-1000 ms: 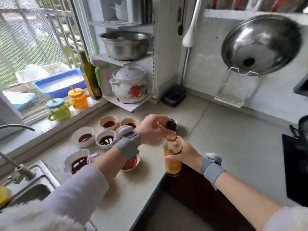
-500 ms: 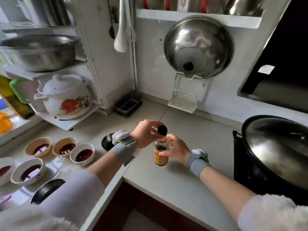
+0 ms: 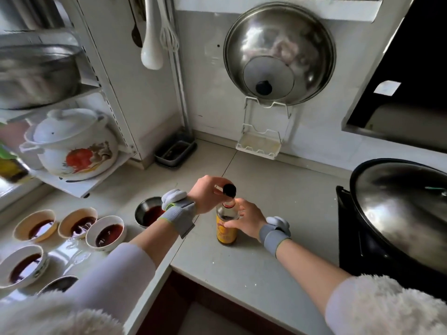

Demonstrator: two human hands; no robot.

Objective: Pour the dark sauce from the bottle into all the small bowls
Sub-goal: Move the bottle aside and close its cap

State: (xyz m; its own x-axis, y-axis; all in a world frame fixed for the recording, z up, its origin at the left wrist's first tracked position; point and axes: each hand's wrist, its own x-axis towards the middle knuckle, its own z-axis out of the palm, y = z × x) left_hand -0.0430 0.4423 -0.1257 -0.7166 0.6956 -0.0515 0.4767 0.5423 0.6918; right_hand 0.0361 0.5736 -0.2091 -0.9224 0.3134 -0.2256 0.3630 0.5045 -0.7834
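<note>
The bottle (image 3: 226,222) stands upright on the counter (image 3: 266,257), right of the bowls and near the counter's front corner. The right hand (image 3: 244,220) has its grip wrapped around the bottle's body. The left hand (image 3: 208,197) has its grip pinched on the black cap (image 3: 229,190) at the neck; whether the cap is seated or lifted clear cannot be told.

All bowls in view hold dark sauce: three pale bowls (image 3: 105,233) in a far row at left, a white bowl (image 3: 23,265) nearer, a steel bowl (image 3: 148,213) beside the left wrist, and a dark one (image 3: 59,284) partly hidden by the sleeve. Pouring appears complete for these; capping is the likely step in hand.

Risks, as judged:
- The left forearm lies just over the steel bowl; drawing it back low could tip it.
- A cap set askew would leak on the next handling.
- The bottle looks glass and is near the edge; a loose hold or a nudge could send it off.
</note>
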